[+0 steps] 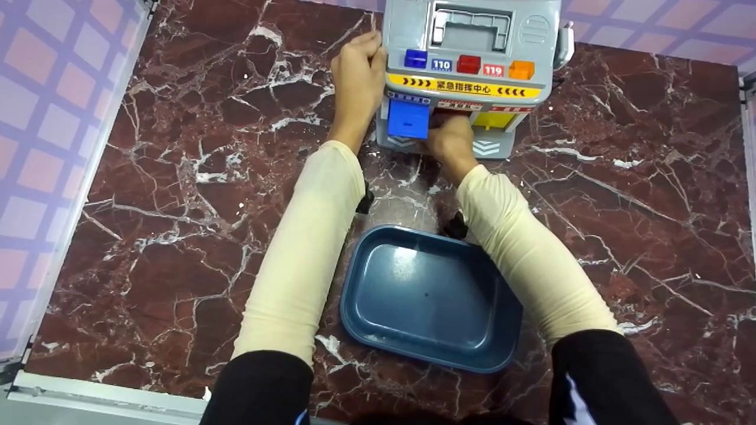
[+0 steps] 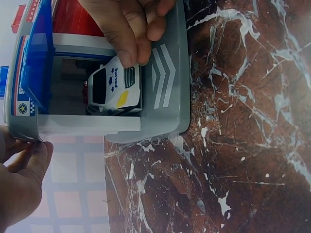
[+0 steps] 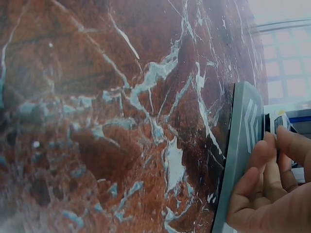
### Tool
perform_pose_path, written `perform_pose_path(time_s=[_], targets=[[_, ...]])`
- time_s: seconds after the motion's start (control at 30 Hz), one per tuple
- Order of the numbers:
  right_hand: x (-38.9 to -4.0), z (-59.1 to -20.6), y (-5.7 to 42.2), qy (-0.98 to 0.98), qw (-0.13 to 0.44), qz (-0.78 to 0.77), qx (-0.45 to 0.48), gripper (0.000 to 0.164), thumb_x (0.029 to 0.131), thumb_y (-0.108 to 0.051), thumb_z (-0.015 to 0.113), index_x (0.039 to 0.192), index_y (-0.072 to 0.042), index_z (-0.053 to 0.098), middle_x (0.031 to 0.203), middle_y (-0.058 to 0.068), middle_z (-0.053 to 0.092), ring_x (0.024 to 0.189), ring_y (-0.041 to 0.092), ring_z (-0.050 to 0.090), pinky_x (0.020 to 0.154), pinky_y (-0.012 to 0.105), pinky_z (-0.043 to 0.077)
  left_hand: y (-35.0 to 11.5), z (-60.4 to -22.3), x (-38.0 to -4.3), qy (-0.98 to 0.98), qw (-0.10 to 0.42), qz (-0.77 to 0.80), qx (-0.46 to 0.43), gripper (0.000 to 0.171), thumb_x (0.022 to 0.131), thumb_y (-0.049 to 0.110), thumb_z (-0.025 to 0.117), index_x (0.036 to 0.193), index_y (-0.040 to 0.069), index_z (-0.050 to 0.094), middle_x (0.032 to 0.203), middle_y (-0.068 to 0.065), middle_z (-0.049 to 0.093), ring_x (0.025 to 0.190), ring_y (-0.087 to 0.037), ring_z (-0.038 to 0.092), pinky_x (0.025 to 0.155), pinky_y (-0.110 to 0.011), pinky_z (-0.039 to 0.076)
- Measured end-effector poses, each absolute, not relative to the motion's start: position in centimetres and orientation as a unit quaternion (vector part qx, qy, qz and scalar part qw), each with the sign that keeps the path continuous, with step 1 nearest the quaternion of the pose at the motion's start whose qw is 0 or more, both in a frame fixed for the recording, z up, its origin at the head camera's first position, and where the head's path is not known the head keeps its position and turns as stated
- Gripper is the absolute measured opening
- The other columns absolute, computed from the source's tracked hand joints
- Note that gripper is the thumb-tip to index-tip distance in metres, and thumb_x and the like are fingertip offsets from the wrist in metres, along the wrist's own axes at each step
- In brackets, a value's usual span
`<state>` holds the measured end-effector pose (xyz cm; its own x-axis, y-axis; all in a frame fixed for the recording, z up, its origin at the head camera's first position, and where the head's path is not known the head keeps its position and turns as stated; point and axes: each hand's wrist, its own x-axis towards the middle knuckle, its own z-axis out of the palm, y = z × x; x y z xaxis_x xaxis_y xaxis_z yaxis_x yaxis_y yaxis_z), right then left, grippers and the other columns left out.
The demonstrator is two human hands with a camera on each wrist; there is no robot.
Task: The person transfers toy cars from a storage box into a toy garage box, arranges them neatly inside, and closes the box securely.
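Observation:
A grey toy emergency station (image 1: pixel 407 29) stands at the far side of the table, its blue garage door (image 1: pixel 407 120) swung up. In the left wrist view, a white toy police car (image 2: pixel 115 85) sits with its nose out of that bay. My right hand (image 1: pixel 453 139) pinches the front of the car; in the right wrist view its curled fingers (image 3: pixel 272 182) hide most of the car. My left hand (image 1: pixel 360 77) grips the station's left side with bent fingers; in the left wrist view its fingertips (image 2: pixel 41 158) touch the side wall.
A dark blue plastic tray (image 1: pixel 425 295) lies between my forearms on the marbled table (image 1: pixel 195 236). Blue, red and orange buttons (image 1: pixel 469 64) line the station's top, and a grey lever (image 1: pixel 565 44) projects from its right side. Checkered panels (image 1: pixel 53 147) border the table.

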<state>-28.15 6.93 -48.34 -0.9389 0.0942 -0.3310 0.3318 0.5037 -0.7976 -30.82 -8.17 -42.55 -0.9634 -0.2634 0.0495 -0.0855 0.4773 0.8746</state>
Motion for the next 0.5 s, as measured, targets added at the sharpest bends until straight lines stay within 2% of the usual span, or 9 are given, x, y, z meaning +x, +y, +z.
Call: perform_pose_path(time_s=[0.1, 0.27, 0.5], targets=[[-28.14, -48.31, 6.79, 0.849, 0.125, -0.495, 0.139, 0.017, 0.085, -0.008, 0.074, 0.1, -0.002, 0.076, 0.084, 0.002, 0.071, 0.078, 0.014, 0.063, 0.072, 0.02, 0.056, -8.19, -42.53, -30.81, -0.858, 0.09, -0.495, 0.101, 0.029, 0.1, 0.011, 0.061, 0.128, 0.005, 0.065, 0.139, -0.004, 0.062, 0.132, -0.013, 0.055, 0.107, -0.005, 0.033], [-28.17, -48.28, 6.49, 0.814, 0.135, -0.539, 0.17, 0.017, 0.085, 0.001, 0.07, 0.102, -0.002, 0.073, 0.086, 0.005, 0.07, 0.065, 0.012, 0.064, 0.067, 0.024, 0.061, -8.18, -42.57, -30.75, -0.864, 0.093, -0.484, 0.098, 0.029, 0.1, 0.013, 0.061, 0.128, 0.005, 0.065, 0.139, -0.004, 0.062, 0.132, -0.013, 0.055, 0.107, -0.005, 0.033], [-28.25, -48.49, 6.44, 0.823, 0.122, -0.527, 0.175, 0.008, 0.086, -0.006, 0.073, 0.094, -0.004, 0.072, 0.079, 0.002, 0.068, 0.056, 0.01, 0.063, 0.062, 0.023, 0.06, -8.21, -42.6, -30.78, -0.862, 0.092, -0.489, 0.1, 0.029, 0.1, 0.012, 0.061, 0.128, 0.005, 0.064, 0.14, -0.005, 0.062, 0.132, -0.014, 0.055, 0.107, -0.005, 0.034]])
